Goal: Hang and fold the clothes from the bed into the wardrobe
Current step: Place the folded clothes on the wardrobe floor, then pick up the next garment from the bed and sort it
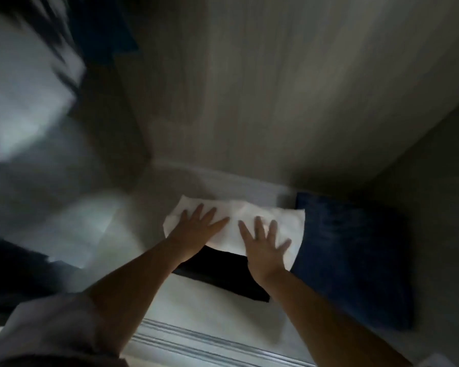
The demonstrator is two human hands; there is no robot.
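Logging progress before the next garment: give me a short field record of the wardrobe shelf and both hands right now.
place: wardrobe shelf, dim, picture blurred
white cloth: folded, lies on top of the black cloth, its right edge against the blue stack
black cloth: folded, under the white cloth, its front part showing
blue stack: folded, right of both, by the side wall
left hand: flat on the white cloth, fingers spread
right hand: flat on the white cloth, fingers spread
grasp: neither hand grips anything
left of shelf: too blurred to tell
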